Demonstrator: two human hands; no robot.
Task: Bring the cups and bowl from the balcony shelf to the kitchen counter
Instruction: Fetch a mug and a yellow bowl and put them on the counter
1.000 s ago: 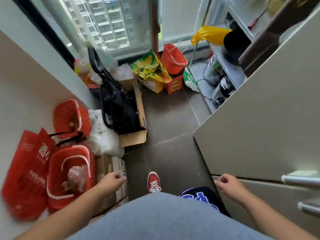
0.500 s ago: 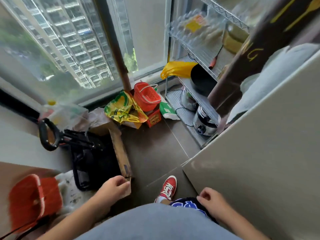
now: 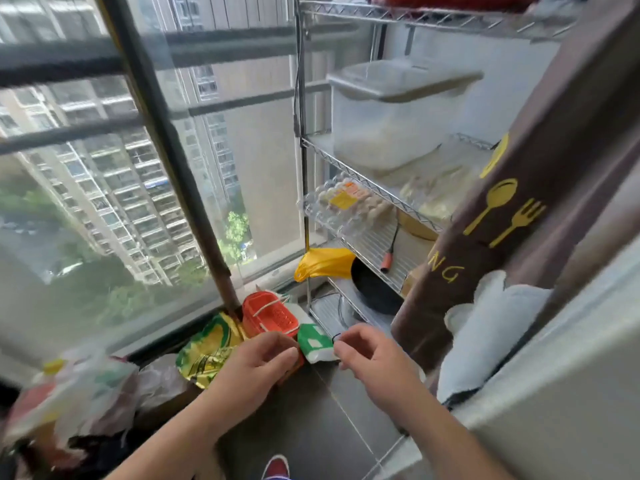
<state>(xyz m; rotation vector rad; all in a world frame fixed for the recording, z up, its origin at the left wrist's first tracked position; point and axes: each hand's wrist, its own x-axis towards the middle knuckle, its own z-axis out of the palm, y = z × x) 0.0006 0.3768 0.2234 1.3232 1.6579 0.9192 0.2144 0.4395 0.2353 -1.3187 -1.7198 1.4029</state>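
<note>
Fingers: left hand (image 3: 258,367) and right hand (image 3: 372,358) both hang loosely curled at lower centre, holding nothing.
Change: the hands have risen from hip level to mid-frame, and the view has swung up from the floor clutter to the wire shelf (image 3: 349,171) at upper right.
Shelf contents: a clear lidded bin (image 3: 391,109), an egg carton (image 3: 346,206), a dark pan (image 3: 372,289) lower down.
Cups and bowl: none can be made out; a brown curtain (image 3: 540,188) hides the shelf's right part.
Meaning: arrival at the shelf, by my reading; the search and first grasp are not yet begun.
</note>
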